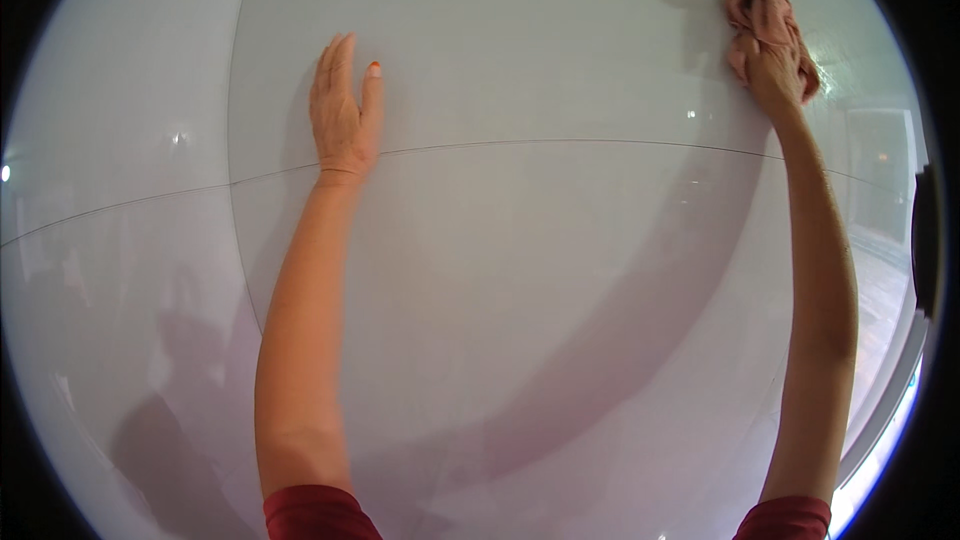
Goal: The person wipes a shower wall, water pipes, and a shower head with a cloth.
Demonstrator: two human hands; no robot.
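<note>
Glossy white wall tiles fill most of the view. At the upper left of the picture, my left hand is raised against the tiles just above a horizontal joint. It holds nothing, and its thumb is spread from the other fingers. Far up at the right, my right hand is on a bunched pinkish-brown cloth, which lies against the tiled surface. Folds of the cloth hide part of the fingers. Both forearms are bare below dark red sleeves.
Thin joints run across and down the tiles. A dark object stands at the right rim, above a pale curved edge with bright light beyond it. Shadows of the arms and reflections of lights lie on the glossy surface.
</note>
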